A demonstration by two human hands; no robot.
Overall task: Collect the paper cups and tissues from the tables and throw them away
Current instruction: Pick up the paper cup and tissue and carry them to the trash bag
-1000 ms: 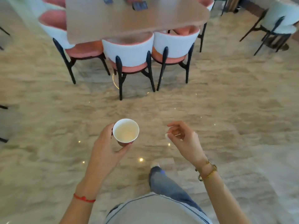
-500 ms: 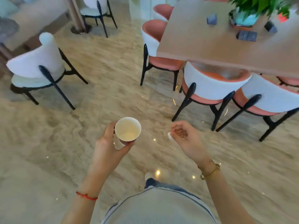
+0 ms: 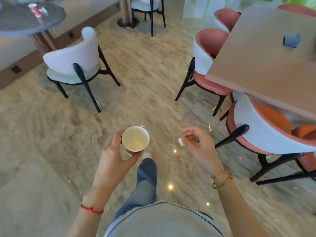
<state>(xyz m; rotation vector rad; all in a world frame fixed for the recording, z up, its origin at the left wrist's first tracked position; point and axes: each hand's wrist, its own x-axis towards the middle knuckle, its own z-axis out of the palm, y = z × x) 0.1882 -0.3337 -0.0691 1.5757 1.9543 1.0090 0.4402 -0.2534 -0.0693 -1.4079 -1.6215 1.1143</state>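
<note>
From my head camera, looking down, my left hand (image 3: pixel 113 157) has its grip curled round a paper cup (image 3: pixel 135 138), thumb on the near side and fingers wrapped round the far side. The cup stands upright in front of me over the floor, its white inside open to the camera and a dark red band showing at its base. I cannot tell whether there is anything in it beyond a pale sheen at the bottom.

My right hand (image 3: pixel 198 144) is held up level with the cup and well apart from it, fingers bent inward, the grip pinching a small white wad of tissue (image 3: pixel 181 142) between thumb and fingertips; only its end sticks out to the left of my fingers. A red string (image 3: pixel 91 210) circles my left wrist and gold bracelets (image 3: pixel 222 179) my right.

Below the hands I see my grey top (image 3: pixel 162 219) and one leg in blue jeans (image 3: pixel 145 182) stepping forward on the beige marbled floor (image 3: pixel 51 134), a white shoe tip just beside the cup's base.

To the right is a light wooden desk (image 3: pixel 266 62) with a small dark blue item (image 3: pixel 291 40) on it, and pink-seated chairs (image 3: pixel 212 53) with white backs tucked under it. To the left stands a white chair (image 3: pixel 75 62) with dark legs, and beyond it a dark round desk (image 3: pixel 25 16) carrying something small and blurred
</note>
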